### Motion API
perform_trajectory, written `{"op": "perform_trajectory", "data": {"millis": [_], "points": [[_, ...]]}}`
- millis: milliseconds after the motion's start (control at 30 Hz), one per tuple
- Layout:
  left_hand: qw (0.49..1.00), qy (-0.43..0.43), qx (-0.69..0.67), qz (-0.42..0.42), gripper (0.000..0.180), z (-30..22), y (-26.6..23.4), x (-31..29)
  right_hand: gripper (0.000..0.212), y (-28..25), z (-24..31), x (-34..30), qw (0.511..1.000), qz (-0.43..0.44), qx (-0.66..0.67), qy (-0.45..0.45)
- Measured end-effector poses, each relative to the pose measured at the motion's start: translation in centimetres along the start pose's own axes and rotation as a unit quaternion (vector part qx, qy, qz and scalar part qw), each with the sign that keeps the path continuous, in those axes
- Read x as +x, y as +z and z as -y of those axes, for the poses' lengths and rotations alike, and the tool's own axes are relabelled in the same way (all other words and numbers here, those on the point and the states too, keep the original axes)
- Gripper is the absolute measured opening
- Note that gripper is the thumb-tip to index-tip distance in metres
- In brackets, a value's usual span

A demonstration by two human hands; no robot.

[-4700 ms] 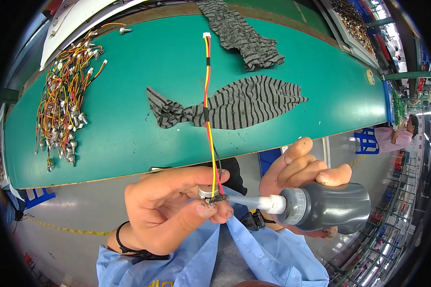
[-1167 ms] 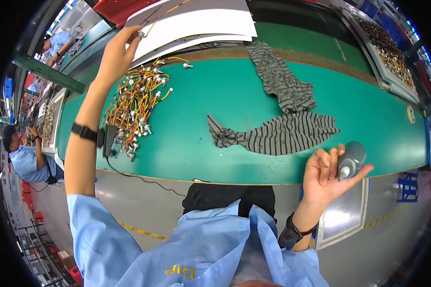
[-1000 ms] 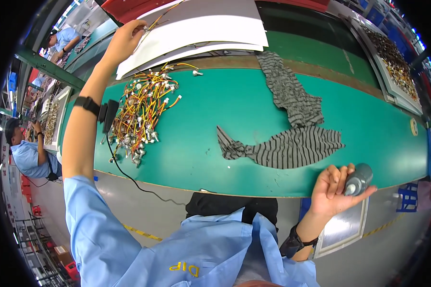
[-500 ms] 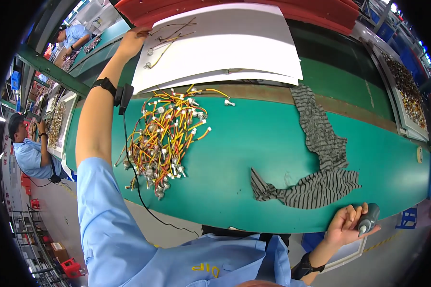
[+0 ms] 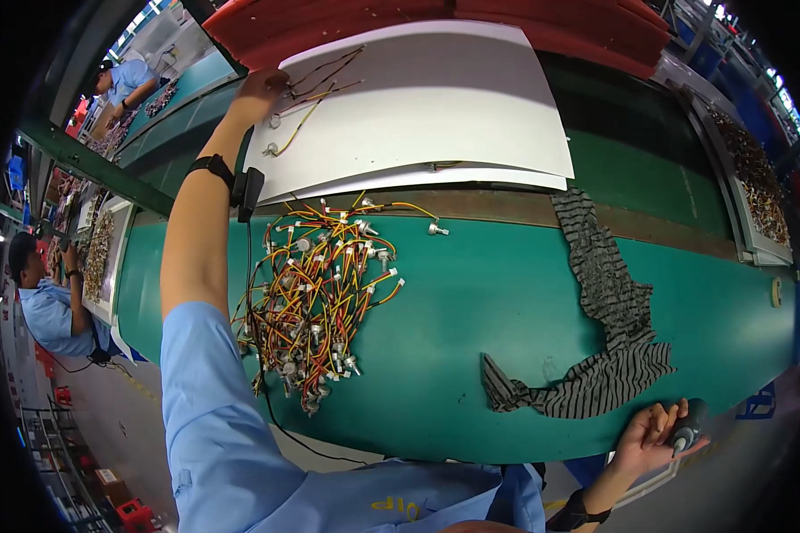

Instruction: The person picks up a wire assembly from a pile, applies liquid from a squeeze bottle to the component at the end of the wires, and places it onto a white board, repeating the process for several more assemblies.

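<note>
My left hand (image 5: 263,94) reaches to the far left corner of a white sheet (image 5: 453,98). Its fingers look closed at the end of a wired potentiometer (image 5: 329,67), whose metal body they hide. Beside it on the sheet lie other wired potentiometers (image 5: 272,149), with round metal bodies and thin wires. At the near right edge of the table, my right hand (image 5: 647,442) is curled around a small dark bottle (image 5: 692,425), its pale nozzle tilted down toward me. A tangled heap of potentiometers (image 5: 316,302) with yellow, red and black wires covers the table's left part.
A grey-and-black striped cloth (image 5: 600,284) lies on the green table (image 5: 453,355). Red material (image 5: 436,28) borders the sheet's far side. A tray of wired parts (image 5: 751,178) stands at the right. Two people work at the left. A black cable runs below my left arm.
The view has shifted slightly, so the table appears lower. My left hand stays at the sheet's far left corner; my right hand still holds the bottle, tilted a little differently.
</note>
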State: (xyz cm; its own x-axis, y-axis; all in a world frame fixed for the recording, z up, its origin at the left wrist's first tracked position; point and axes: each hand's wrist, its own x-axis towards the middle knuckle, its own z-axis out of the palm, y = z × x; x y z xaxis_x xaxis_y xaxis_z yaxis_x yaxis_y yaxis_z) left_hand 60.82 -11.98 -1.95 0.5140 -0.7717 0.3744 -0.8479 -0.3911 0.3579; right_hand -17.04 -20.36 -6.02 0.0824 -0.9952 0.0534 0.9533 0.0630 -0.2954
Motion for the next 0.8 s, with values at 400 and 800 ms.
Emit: {"op": "perform_trajectory", "data": {"millis": [400,800], "points": [[0.967,0.173,0.188,-0.008,0.020,-9.1,-1.9,-1.0,0.048,-0.3,0.2,0.2,1.000,-0.007,0.002,0.012],[0.928,0.067,0.332,0.157,0.016,-10.7,-2.9,-1.0,0.050,0.8,-0.3,0.0,1.000,-0.021,-0.012,0.002]]}}
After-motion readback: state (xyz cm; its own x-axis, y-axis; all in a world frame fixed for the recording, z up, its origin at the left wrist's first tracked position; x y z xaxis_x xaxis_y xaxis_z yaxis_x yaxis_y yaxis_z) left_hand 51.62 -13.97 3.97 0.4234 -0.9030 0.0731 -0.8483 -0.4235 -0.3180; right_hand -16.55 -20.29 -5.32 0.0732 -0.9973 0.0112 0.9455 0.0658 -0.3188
